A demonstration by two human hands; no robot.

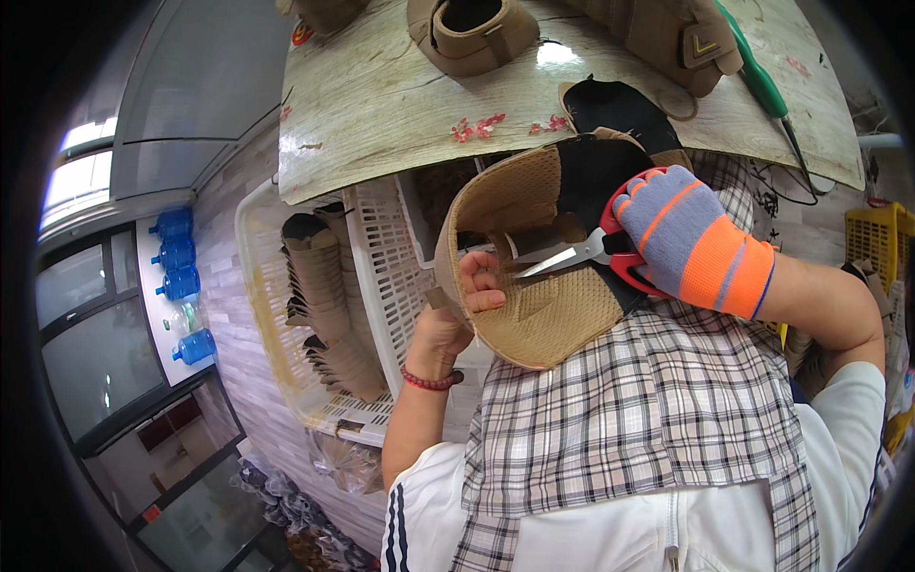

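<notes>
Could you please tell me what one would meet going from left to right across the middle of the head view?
Blue water bottles → white plastic crate holding stacked tan pieces → bare left hand → tan shoe upper → scissors → gloved right hand → yellow crate.

Tan shoes, green tool, white basket, blue bottles.

We see no labels, signs or screens; the only packaged goods are blue water jugs stacked on a white shelf at far left.
</notes>
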